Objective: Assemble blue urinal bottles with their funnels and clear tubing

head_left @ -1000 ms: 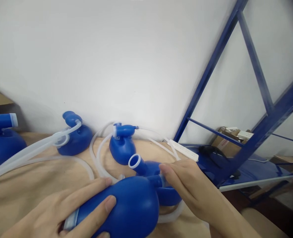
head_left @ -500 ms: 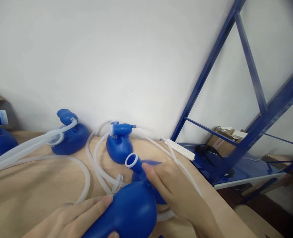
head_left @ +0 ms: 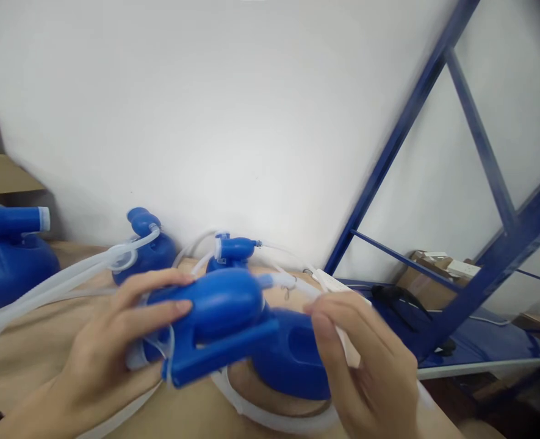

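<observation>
My left hand [head_left: 109, 335] grips a blue bulb-shaped plastic piece [head_left: 228, 299] from its left end, holding it over the table. A flat blue bar [head_left: 224, 353] runs below the bulb. Out of the bulb's narrow right tip leads a translucent hose [head_left: 292, 283]. Thumb and fingers of my right hand [head_left: 365, 360] pinch this hose a little right of the tip. Behind and below the held piece sits a blue bottle [head_left: 292, 360] with a recess in its side. More hose [head_left: 270, 421] curves along the tabletop under it. The picture is slightly smeared around both hands.
Another blue bottle with a hose [head_left: 148, 253] stands near the wall, and a bulb-topped one [head_left: 237, 249] is farther right. A larger blue jug [head_left: 13, 268] stands at far left by a cardboard box [head_left: 4, 174]. A white power strip [head_left: 331, 281] and blue rack [head_left: 402, 128] are at right.
The blue piece in my left hand has been raised and turned, its narrow tip now to the right. My right hand has left the white-rimmed blue neck and now pinches the hose.
</observation>
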The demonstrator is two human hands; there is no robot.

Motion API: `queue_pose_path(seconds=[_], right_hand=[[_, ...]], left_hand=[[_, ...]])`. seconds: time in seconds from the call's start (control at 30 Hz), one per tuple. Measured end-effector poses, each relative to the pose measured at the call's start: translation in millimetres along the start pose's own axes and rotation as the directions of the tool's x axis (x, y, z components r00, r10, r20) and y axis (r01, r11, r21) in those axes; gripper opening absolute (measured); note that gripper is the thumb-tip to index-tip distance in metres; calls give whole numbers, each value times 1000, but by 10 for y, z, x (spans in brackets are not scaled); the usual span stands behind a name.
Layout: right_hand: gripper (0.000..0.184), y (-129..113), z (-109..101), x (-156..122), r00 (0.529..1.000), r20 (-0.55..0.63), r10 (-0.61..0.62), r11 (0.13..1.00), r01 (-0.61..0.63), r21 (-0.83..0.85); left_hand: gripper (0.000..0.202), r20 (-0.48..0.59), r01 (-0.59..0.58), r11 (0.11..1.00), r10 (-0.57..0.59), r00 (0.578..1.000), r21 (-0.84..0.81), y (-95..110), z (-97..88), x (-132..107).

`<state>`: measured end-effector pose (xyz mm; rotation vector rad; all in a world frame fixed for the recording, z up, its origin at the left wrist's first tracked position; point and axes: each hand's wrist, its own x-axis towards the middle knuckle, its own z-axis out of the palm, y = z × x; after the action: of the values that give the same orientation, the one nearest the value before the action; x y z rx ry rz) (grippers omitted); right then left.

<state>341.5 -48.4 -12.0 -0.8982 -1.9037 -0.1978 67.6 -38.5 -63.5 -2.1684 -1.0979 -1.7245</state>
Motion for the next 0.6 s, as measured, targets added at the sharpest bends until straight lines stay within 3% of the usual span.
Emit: queue_pose_path(seconds=[0.07,0.1,0.2,0.3,0.43,0.5,0.6], right_hand=[[24,-22,81,-56,980,130,150,974,-169,149],[28,-7,151,-69,945,213,247,932,-292,216],[50,116,419,-62,816,359,453,667,-577,471],[51,212,638,-53,805,248,539,444,-522,728],[45,179,731,-69,737,65,672,352,-396,848],[40,148,733,-66,695,42,718,310,-374,874],[41,131,739,-54,685,95,722,249,-386,888]], left_hand=[[46,-40,-35,999,35,999,-4,-42,-36,90],[48,-69,-30,1000,30,997,-6,-39,-39,116],[45,-111,21,1000,-24,994,-22,6,-15,124],[45,-80,32,999,-35,996,-30,16,9,69],[48,-23,-5,999,4,1000,-46,-11,44,-7],[49,-23,-12,999,10,1000,-52,-10,73,-44],[47,-6,-32,998,31,999,-59,-6,115,-108]])
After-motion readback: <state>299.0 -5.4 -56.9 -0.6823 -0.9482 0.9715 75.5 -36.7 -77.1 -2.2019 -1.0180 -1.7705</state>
